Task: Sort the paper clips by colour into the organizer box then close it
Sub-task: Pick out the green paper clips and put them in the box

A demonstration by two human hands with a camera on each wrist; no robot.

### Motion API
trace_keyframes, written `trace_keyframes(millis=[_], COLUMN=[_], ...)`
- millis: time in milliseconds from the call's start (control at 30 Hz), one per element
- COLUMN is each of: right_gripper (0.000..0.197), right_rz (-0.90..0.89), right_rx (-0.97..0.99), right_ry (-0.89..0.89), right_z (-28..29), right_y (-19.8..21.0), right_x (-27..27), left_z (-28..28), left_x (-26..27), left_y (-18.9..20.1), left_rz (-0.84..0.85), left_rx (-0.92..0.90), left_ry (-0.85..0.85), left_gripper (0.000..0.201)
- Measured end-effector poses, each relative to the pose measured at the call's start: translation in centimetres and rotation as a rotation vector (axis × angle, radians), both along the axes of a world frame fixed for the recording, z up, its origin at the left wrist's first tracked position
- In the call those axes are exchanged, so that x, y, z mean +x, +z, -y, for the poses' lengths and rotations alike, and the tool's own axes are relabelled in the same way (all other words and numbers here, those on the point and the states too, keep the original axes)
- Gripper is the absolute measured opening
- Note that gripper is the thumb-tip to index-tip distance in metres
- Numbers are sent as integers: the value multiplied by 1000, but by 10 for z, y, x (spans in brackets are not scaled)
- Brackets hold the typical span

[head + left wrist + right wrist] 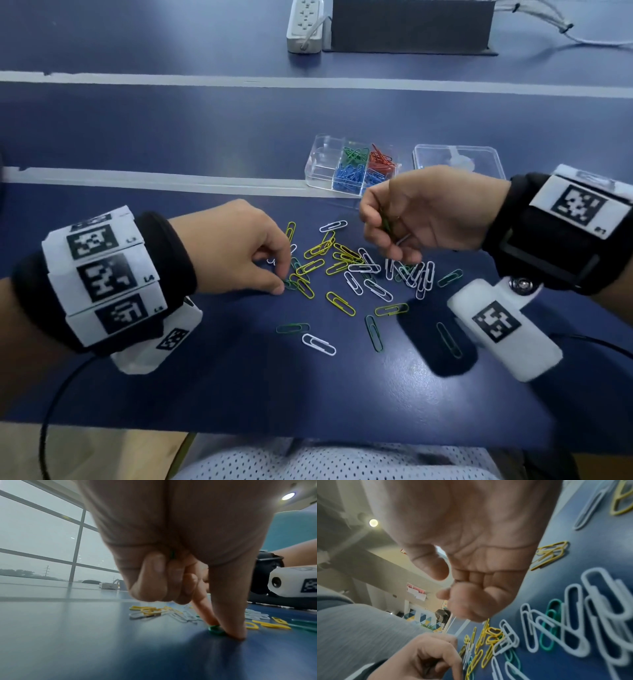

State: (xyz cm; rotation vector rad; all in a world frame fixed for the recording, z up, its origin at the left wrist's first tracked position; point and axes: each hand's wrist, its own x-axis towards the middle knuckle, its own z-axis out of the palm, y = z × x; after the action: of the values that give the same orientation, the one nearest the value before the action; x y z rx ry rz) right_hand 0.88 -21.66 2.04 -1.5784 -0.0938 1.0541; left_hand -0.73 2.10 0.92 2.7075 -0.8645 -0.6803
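Loose yellow, white and green paper clips [346,270] lie scattered on the blue table. My left hand [282,283] reaches into the left side of the pile, thumb and index finger pinching a green paper clip [216,629] flat against the table; the other fingers are curled, with a bit of green showing inside them. My right hand [383,233] hovers above the pile's right side, fingers curled round a green clip [388,226]. The clear organizer box [320,161] stands open behind it, with green, red and blue clips in separate compartments. In the right wrist view my right hand [453,588] is curled.
The box's clear lid [479,157] lies flat to the right of the box. White tape lines [154,180] cross the table. A power strip [305,27] and a dark box [411,24] sit at the far edge. The table's front edge [308,435] is near my lap.
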Motion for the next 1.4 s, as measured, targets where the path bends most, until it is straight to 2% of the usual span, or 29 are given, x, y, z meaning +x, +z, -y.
trace_keyframes(millis=[67, 100, 167, 233, 300, 367, 433, 533, 633, 733, 900, 1000, 1067, 1133, 1200, 1267, 1300, 1333, 1400], right_gripper=[11, 16, 31, 24, 14, 8, 9, 11, 16, 10, 15, 15, 16, 17, 15, 24, 26, 27, 25], right_rz=[31, 128, 453, 757, 908, 963, 962, 950, 967, 960, 971, 990, 978, 951, 918, 884, 871, 866, 863], right_rx=[-77, -170, -444, -690, -843, -928, -976, -1016, -1001, -962, -969, -1025, -1059, -1079, -1081, -1072, -1070, -1065, -1049], right_ry=[17, 48, 236, 412, 484, 528, 552, 527, 497, 532, 611, 666, 694, 699, 694, 682, 675, 667, 645], right_z=[-3, -3, -1, 0, 3, 3, 6, 9, 13, 13, 12, 13, 11, 9, 8, 8, 8, 8, 9], right_y=[4, 5, 7, 11, 15, 14, 13, 16, 18, 19, 16, 14, 13, 12, 12, 14, 15, 15, 15], right_x=[-3, -4, -8, -12, -17, -22, -22, -19, -18, -22, -28, -28, -30, -30, -29, -27, -27, -26, -26], left_z=[-1, -2, -3, -3, -2, -1, 0, 0, 2, 2, 5, 6, 7, 8, 8, 8, 9, 10, 12], left_x=[-1, -2, -4, -5, -5, -4, -2, -1, -2, 1, 6, 5, 7, 10, 13, 16, 16, 16, 14], left_y=[1, 1, 0, 1, 2, 4, 5, 7, 7, 4, 4, 5, 5, 8, 10, 9, 9, 9, 9], left_rz=[14, 19, 21, 10, -27, -103, -255, -528, -735, -849, -981, -947, -852, -683, -383, -94, -9, 27, 36], left_rx=[16, 19, 13, -12, -48, -79, -151, -368, -581, -677, -757, -749, -721, -616, -375, -168, -105, -65, -16], left_ry=[-13, -15, -10, 16, 74, 141, 205, 348, 460, 514, 569, 559, 541, 488, 350, 273, 243, 212, 164], left_gripper=[25, 23, 19, 15, 14, 16, 20, 20, 10, 20, 14, 7, 23, 40, 45, 29, 18, 10, 9])
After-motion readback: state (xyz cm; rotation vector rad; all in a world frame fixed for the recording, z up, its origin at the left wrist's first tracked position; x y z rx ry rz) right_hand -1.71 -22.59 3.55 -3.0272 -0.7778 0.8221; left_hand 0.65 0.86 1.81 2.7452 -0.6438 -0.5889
